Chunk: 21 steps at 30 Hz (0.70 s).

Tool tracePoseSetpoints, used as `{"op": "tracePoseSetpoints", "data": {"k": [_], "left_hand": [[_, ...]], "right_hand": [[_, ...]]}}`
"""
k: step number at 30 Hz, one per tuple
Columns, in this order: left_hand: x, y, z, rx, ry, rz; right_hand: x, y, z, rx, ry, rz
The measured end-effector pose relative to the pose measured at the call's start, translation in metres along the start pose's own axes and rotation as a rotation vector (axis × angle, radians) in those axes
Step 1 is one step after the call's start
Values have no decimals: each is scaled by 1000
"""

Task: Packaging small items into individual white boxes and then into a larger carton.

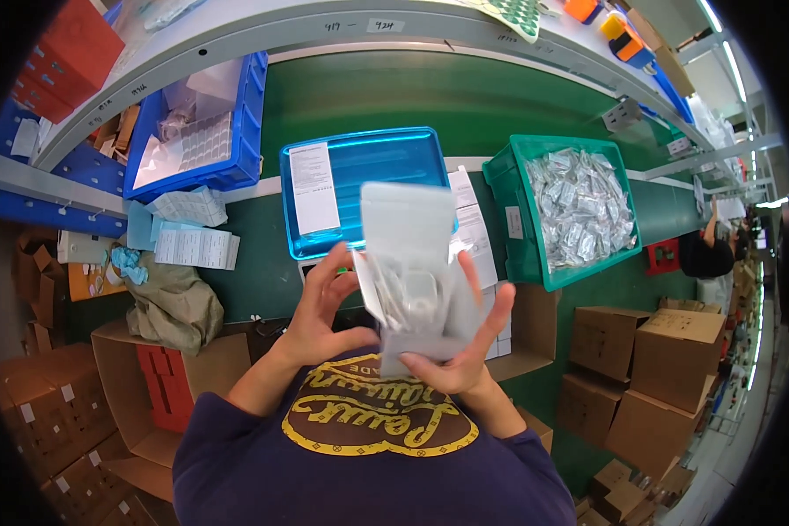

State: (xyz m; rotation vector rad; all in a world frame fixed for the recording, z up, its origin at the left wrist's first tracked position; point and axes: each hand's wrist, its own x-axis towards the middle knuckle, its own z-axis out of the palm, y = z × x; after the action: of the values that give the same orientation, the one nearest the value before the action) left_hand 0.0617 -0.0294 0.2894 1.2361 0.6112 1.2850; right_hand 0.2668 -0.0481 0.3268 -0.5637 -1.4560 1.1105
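An opened white box [405, 219] is up in front of my chest, its lid flap standing tall and slightly blurred. Inside it show a pale rounded piece [421, 291] and clear bagged items that I cannot make out. My left hand [317, 309] curves around the box's left side, thumb low and fingertips at the upper edge by a white flap or card. My right hand [465, 355] supports the other side with its thumb pressed on the front and its fingers raised behind. Behind the box lies a shiny blue tray [373, 162] bearing a printed sheet [313, 188].
A green bin [548, 270] full of small clear packets [580, 206] stands at the right. At the far left is a blue bin [245, 131] holding trays. Paper booklets [197, 247] and a cloth bag [175, 302] lie left. Cartons [675, 351] are stacked on the right.
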Motion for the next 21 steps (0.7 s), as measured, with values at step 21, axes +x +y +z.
{"op": "tracePoseSetpoints", "data": {"k": [21], "left_hand": [[25, 14, 10, 395, -336, 86]], "right_hand": [[6, 10, 2, -235, 253, 13]]}}
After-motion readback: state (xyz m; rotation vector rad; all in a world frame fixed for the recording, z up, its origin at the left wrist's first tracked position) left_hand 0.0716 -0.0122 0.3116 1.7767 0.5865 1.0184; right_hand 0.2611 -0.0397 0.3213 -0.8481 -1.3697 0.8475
